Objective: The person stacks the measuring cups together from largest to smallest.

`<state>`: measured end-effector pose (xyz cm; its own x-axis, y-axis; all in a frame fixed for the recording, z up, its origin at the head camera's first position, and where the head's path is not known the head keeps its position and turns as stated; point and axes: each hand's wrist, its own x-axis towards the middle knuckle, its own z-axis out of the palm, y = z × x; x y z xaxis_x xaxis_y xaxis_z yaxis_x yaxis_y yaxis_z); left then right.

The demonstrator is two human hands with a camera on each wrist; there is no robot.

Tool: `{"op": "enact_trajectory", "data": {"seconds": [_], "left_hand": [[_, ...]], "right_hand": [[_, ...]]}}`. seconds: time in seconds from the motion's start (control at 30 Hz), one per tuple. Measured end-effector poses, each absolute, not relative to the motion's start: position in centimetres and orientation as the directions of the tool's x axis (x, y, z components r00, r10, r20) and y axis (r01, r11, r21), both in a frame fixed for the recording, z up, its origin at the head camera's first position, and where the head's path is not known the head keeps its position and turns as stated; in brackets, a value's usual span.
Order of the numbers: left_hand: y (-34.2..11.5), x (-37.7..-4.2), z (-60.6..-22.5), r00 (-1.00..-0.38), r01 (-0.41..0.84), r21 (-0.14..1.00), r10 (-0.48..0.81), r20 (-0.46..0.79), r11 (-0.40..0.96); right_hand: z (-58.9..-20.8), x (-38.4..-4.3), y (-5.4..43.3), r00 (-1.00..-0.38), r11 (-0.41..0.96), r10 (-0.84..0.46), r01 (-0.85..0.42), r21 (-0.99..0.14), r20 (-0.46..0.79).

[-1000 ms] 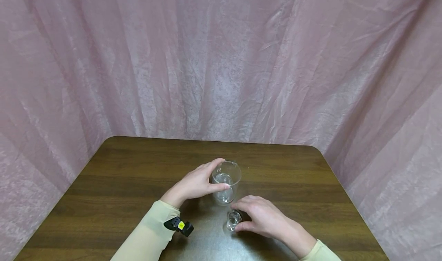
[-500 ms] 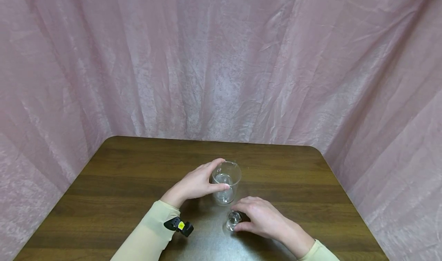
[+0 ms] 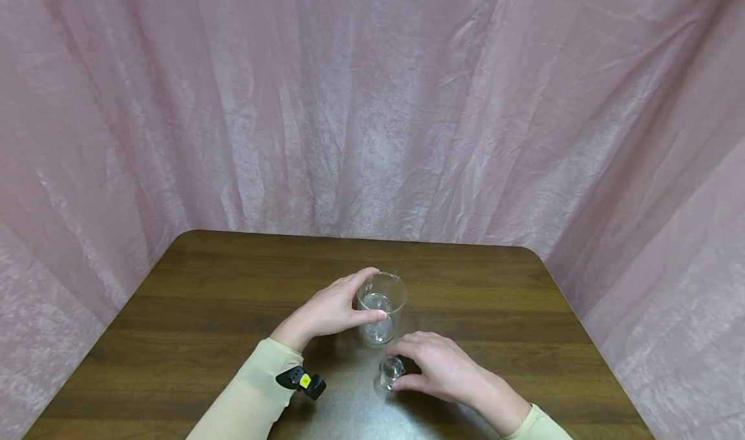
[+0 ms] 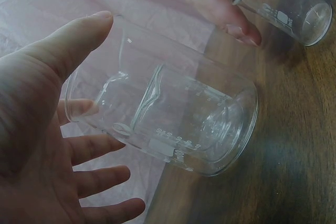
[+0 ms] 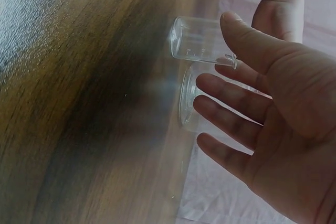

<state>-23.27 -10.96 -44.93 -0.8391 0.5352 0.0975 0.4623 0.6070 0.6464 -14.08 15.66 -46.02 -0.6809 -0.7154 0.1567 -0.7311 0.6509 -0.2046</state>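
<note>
Head: small beaker [image 3: 390, 371] pinched in right hand [image 3: 438, 366]

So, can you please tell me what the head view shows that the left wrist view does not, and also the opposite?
Only the head view: cream sleeves, the black wrist device with its yellow mark, and the table's rounded far corners.

Only the left wrist view: the left grip's lower three fingers, and clear white print on the larger glass beaker and the smaller glass beaker.

Both: these two beakers, the left grip, part of the right grip, wooden table and pink curtain.
</note>
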Motion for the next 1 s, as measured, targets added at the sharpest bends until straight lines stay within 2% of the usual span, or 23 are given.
{"op": "enact_trajectory", "data": {"seconds": [0.23, 1.0], "left_hand": [[-10.97, -23.27, -44.93, -0.838, 0.464, 0.643, 0.536, 0.097, 0.609], [-10.99, -23.34, -45.10, -0.838, 0.471, 0.642, 0.535, 0.111, 0.605]], "right_hand": [[-46.01, -14.09, 15.64, -0.668, 0.636, -0.722, -0.744, -0.204, 0.180], [-45.85, -14.02, 15.60, -0.696, 0.658, -0.706, -0.713, -0.243, 0.129]]}}
